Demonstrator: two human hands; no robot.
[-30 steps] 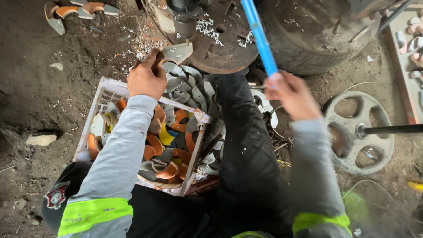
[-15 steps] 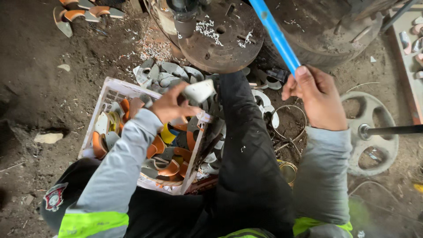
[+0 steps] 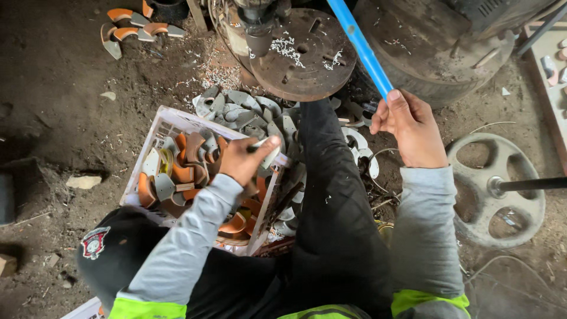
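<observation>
Crate (image 3: 155,155), white plastic, on dirt floor left of person's knee, full of curved orange and grey metal pieces. Round rusty plate (image 3: 307,56) of machine just beyond, shavings on top. Blue handle (image 3: 360,47) slants over plate; right hand (image 3: 410,127) wrapped round its lower end. Left hand (image 3: 242,162) over crate, fingers closed on pale curved piece (image 3: 270,152). Advice: firm pinch, lift piece clear of crate rim, steady handle.

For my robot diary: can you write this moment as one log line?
left hand: holds curved grey piece over white crate | right hand: grips blue handle
</observation>
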